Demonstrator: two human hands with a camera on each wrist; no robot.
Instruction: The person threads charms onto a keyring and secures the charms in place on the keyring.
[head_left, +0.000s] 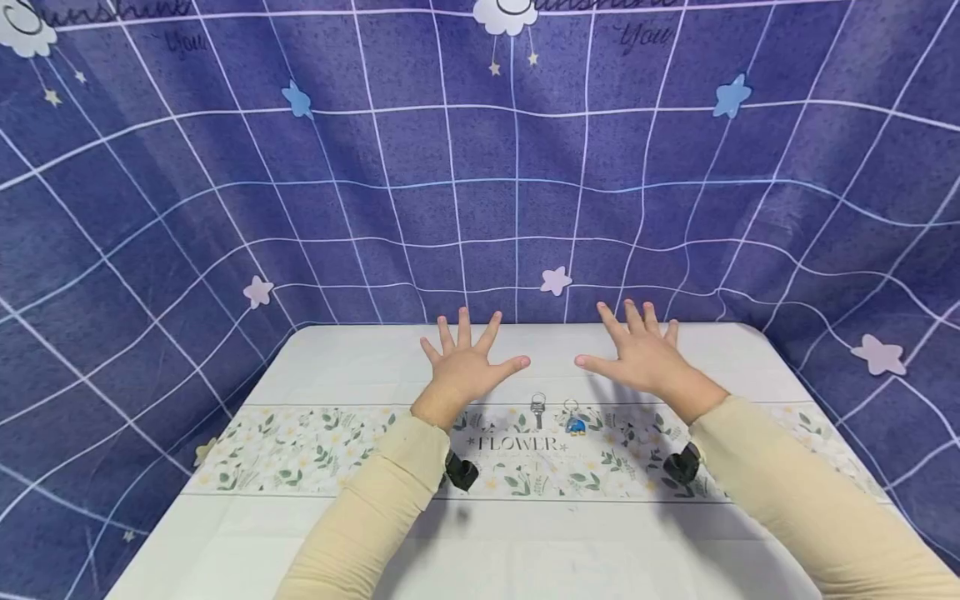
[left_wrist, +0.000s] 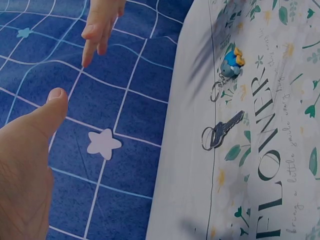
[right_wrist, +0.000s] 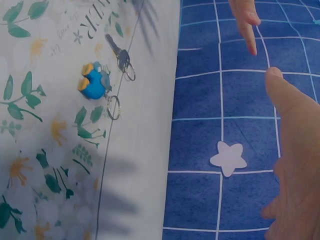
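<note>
While the key [head_left: 537, 409] lies flat on the table [head_left: 525, 546], tip toward me, the blue charm [head_left: 576, 427] sits just right of it. Key's right and nearside of my left hand [head_left: 463, 367], the closer one; charm's nearer my right hand [head_left: 643, 358]. Both are empty, fingers spread wide.

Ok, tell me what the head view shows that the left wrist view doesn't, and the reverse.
Only the head view: beige sleeves, dark wrist mounts and printed clouds.
Only the left wrist view: a script line readable as "bring a little smile", too faint to read in the head view.
Both: left hand, right hand, key, blue figure with its ring, FLOWER lettering and grid cloth.
</note>
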